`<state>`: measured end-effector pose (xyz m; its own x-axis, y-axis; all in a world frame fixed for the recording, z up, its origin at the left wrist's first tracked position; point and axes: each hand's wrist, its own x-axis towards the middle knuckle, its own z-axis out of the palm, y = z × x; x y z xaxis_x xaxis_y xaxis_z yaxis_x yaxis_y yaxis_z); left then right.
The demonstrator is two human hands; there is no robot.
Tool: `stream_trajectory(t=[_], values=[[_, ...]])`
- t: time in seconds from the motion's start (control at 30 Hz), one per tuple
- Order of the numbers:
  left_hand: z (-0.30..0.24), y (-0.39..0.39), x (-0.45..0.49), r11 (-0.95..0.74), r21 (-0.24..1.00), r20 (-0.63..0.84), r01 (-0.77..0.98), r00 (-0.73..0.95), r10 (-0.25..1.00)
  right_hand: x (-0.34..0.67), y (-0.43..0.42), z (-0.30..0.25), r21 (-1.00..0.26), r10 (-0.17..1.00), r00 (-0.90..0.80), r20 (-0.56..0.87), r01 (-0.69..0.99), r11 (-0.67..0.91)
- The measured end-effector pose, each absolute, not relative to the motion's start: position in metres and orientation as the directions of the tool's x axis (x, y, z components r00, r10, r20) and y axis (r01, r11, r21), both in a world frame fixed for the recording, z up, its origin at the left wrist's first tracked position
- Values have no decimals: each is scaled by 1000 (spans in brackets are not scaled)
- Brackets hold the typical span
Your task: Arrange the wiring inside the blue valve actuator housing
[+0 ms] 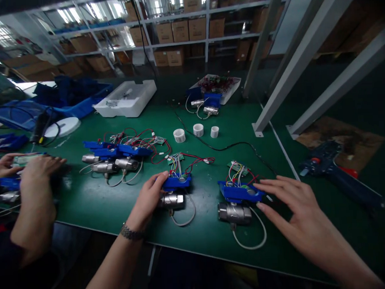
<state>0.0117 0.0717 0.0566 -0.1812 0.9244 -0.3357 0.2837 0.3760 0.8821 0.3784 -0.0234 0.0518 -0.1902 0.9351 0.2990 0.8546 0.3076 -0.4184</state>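
Valve unit [173, 191], blue cap over steel body, sits on green mat [87, 203] near front edge; our left hand [148, 198] clasps its left side, thumb on cap. Second valve unit [237, 202] lies just left of our right hand [289, 208], open, fingertips touching cap. Bodies run left-right. Wire ends hard to make out. Co-worker's hands [29, 171] far left, contents blurred.

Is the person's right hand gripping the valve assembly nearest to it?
No. The right hand is flat and open beside the valve assembly, fingertips at its blue housing.
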Motion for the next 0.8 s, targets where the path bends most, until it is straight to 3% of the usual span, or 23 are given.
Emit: stream_trajectory(t=[0.1,0.17,0.2,0.27,0.3,0.37,0.43,0.53,0.67,0.8], values=[[71,66,7,381,797,-272,470,-284,920,367,-14,52,-413,898,-236,371,824,388],[80,53,14,298,709,-58,639,-368,928,364,-10,51,-412,882,-251,399,810,417],[84,43,22,203,646,116,736,-358,927,364,-8,50,-412,878,-255,405,806,424],[87,21,47,-73,532,420,844,-188,888,363,-6,47,-423,877,-258,405,798,430],[86,11,62,-207,546,444,812,-71,893,363,-6,45,-440,881,-254,399,790,427],[81,-1,94,-276,722,224,635,163,961,361,-5,41,-504,896,-239,375,759,413],[75,-2,120,-63,868,-66,492,240,969,359,-6,37,-573,909,-227,350,716,399],[67,14,144,235,910,-332,343,260,907,355,-9,32,-584,904,-209,374,704,404],[62,34,149,403,893,-449,202,306,840,353,-23,28,-520,868,-182,462,737,431],[61,27,140,489,872,-441,-11,416,795,353,-42,31,-444,803,-198,561,747,495]])
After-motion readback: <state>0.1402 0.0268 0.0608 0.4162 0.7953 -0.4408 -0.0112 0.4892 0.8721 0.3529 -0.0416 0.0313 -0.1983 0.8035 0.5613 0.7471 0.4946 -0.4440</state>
